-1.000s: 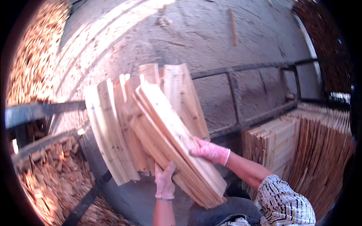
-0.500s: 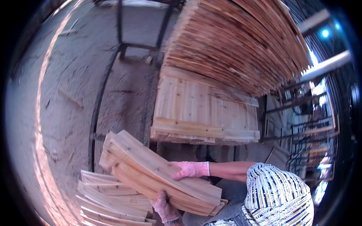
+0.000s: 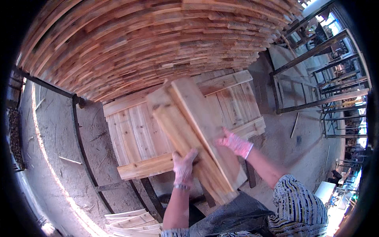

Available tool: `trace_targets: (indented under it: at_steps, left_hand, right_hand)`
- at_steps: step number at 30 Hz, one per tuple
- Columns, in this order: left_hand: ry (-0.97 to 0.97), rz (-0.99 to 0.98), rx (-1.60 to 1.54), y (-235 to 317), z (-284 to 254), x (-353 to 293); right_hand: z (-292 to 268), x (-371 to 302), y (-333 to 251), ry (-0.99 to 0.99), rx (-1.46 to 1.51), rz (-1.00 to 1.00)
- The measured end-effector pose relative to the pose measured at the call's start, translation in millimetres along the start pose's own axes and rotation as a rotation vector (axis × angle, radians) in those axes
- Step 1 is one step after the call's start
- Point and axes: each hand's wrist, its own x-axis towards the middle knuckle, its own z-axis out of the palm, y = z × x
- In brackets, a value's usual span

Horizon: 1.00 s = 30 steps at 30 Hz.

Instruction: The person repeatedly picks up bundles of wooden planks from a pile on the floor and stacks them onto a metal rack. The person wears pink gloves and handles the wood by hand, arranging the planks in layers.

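Observation:
Between my two gloved hands a small stack of wooden boards (image 3: 183, 132) is held at a slant, over a layer of planks. My left hand (image 3: 184, 166), in a pale pink glove, grips the stack's left edge with the thumb on top. On the right edge lies my right hand (image 3: 233, 143) in a pink glove, its fingers blurred and partly hidden. Beneath the boards, planks (image 3: 134, 130) lie side by side with crosswise boards (image 3: 148, 166) along their near and far edges. The held stack covers the middle of that layer.
Behind it rises a tall pile of stacked boards (image 3: 150, 47). More loose boards (image 3: 132, 223) lie at the lower left. Dark metal frames (image 3: 89, 158) stand left, and further racks (image 3: 316, 102) at the right. Wood scraps (image 3: 70, 160) lie on the dusty floor.
The view has swung to the right, toward the tall pile. Both hands have carried the boards from beside the loose boards to over the plank layer, and the stack now points more away from me.

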Motion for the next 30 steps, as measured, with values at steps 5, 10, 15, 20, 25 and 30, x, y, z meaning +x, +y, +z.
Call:
trace_targets:
  at_steps: [5, 10, 15, 20, 25, 30]
  left_hand:
    - [-0.001, 0.072, 0.029, 5.0, 75.0, 55.3]
    - [-0.003, 0.143, 0.118, 13.3, 17.5, 85.6]
    - [-0.024, 0.026, 0.154, 27.1, -77.6, 150.3]
    - [0.101, 0.131, 0.147, 11.8, -97.4, 165.6]
    - [0.586, 0.152, 0.992, 11.0, -43.2, 163.6]
    - [0.481, 0.081, 0.830, 26.8, -51.7, 155.6]
  right_hand:
    - [-57.7, 58.3, 34.9, 0.346, -0.726, 0.010]
    - [-78.3, 94.9, 75.8, 0.468, -0.710, -0.057]
    - [-96.8, 86.3, 71.2, 0.442, -0.680, -0.124]
    - [-106.1, 77.9, 88.0, 0.469, -0.389, -0.030]
    - [-100.6, 98.8, 104.5, 0.497, -0.769, 0.036]
    - [-23.2, 61.6, 79.2, 0.828, -1.029, -0.306]
